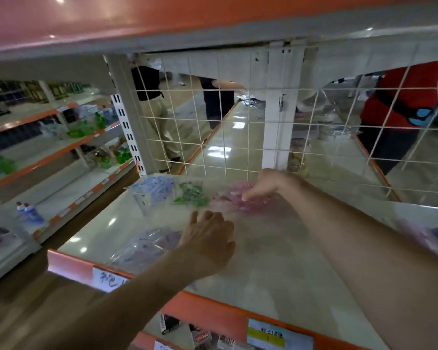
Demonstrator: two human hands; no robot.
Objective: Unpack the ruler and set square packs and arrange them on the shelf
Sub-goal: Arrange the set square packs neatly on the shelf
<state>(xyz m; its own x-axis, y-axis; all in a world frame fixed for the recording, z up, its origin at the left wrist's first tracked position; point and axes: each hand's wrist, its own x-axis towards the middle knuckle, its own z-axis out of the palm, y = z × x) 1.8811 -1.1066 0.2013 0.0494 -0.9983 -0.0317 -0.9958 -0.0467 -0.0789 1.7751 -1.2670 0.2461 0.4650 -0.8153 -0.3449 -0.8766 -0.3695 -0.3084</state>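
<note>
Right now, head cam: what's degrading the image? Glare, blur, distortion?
Head view, glare: ceiling lights leave bright patches on the glossy shelf. Head view, blur: motion smear softens the right hand and the pink pack under its fingers, so the grip is unreadable; the left hand is somewhat sharper. Head view, distortion: the wide-angle lens bows the wire grid.
</note>
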